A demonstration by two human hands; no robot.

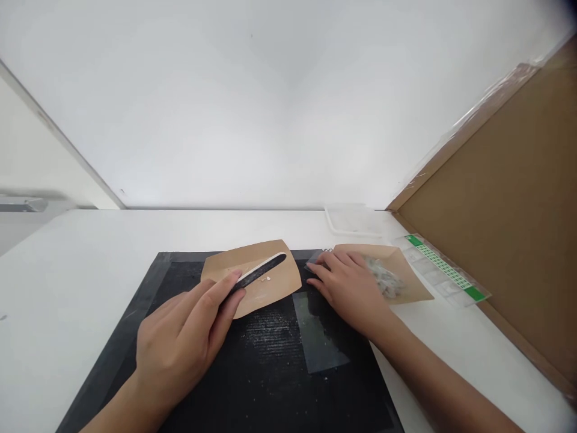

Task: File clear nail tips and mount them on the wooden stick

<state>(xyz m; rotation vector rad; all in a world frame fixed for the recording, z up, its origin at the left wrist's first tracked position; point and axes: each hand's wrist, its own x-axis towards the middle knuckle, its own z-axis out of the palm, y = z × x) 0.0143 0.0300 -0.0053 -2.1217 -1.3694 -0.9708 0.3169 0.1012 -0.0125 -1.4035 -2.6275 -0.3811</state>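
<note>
A nail file, black-faced with a white edge, is pinched between the thumb and fingers of my left hand. Its far end reaches over a brown paper sheet that holds a few tiny pale bits. My right hand rests at the far right of the black mat, thumb and index finger apart. Its index fingertip meets the edge of a small clear plastic piece, mostly hidden by the fingers. Beside that hand, a second brown paper carries a pile of translucent pieces, partly covered by the hand.
A clear rectangular film lies on the mat, which has pale dust on it. Toward the back is a clear plastic tray. A clear compartment case with a green label strip leans by the cardboard wall at right.
</note>
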